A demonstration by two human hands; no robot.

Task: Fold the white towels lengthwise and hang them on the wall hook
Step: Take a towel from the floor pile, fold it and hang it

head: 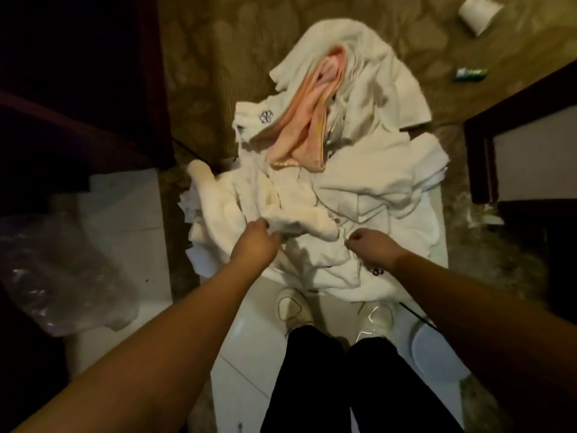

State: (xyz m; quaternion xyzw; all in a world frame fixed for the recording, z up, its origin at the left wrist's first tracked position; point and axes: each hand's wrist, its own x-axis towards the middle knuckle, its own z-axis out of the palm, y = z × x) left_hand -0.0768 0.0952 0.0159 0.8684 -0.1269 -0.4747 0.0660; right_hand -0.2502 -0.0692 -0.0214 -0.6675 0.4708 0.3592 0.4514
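Observation:
A heap of white towels point(368, 182) lies on the floor in front of my feet, some with a small dark flower emblem. A pink towel point(306, 129) lies crumpled on top of the heap, toward the far side. My left hand point(254, 242) reaches into the near edge of the heap and pinches a rolled fold of a white towel point(299, 218). My right hand point(373, 248) hovers over the near right part of the heap with its fingers curled, gripping a thin edge of white cloth. No wall hook is in view.
A clear plastic bag point(62, 276) lies on the white tiles at the left. Dark furniture point(530, 126) stands at the right, a dark wall at the left. On the patterned carpet beyond lie a white paper roll point(479, 12) and a small green box point(471, 74). My white shoes point(293, 307) stand at the heap's near edge.

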